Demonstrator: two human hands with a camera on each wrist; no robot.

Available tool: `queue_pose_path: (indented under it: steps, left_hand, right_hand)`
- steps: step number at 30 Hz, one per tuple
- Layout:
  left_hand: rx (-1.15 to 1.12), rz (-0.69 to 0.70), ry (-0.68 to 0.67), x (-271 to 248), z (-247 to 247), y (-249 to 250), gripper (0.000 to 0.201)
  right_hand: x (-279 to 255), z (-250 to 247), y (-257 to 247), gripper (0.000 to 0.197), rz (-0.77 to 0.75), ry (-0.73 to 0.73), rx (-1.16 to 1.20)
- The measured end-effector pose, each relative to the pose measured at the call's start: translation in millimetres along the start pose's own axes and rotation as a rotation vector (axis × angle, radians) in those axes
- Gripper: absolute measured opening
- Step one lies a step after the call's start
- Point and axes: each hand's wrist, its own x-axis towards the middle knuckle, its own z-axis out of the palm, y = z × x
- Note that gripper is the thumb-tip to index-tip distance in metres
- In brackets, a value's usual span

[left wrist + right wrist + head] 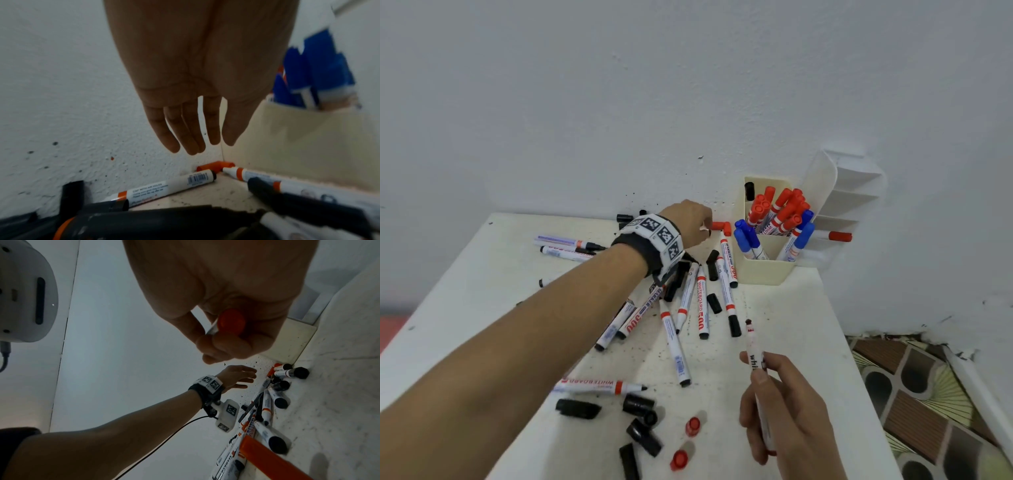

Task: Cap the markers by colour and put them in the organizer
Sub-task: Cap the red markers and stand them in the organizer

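Left hand: the left hand (690,219) reached to the far edge of the bench (784,308), by the wall (619,102); its fingers (193,129) were straight and slightly apart, holding nothing, above the red caps.
Red caps: two red caps (722,226) lay in the corner where wall and organizer met, just beyond the left fingertips; in the left wrist view they (216,166) sat below the fingers, not touched.
Right hand: the right hand (780,404) was near the front of the bench, its fingers (224,344) clamped on a marker.
Held marker: an uncapped marker (754,353) stood nearly upright in the right hand, dark tip up; the right wrist view showed its red butt end (232,321).
Organizer: a cream organizer (760,270) stood at the back right of the bench against the wall; red-capped markers (780,209) filled a rear compartment, blue-capped markers (748,238) a front one.
Loose markers: a pile of uncapped markers (688,301) lay mid-bench between the two hands, some with black caps among them.
Loose caps: black caps (643,421) and two more red ones (692,426) lay scattered near the front edge, left of the right hand.
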Motion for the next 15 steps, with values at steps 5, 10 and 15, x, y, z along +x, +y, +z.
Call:
queue_pose_path:
  steps: [5,10,15]
  left_hand:
    - [0.060,0.051,-0.009,39,23,8,0.026]
    - [0.115,0.039,0.002,52,38,11,0.022]
    - [0.132,0.035,-0.031,59,39,12,0.021]
  right_hand:
    - [13,0,-1,0.019,0.019,0.051,0.062]
    - [19,-4,5,0.023,0.031,0.084,0.069]
    - [22,-7,8,0.022,0.038,0.082,0.061]
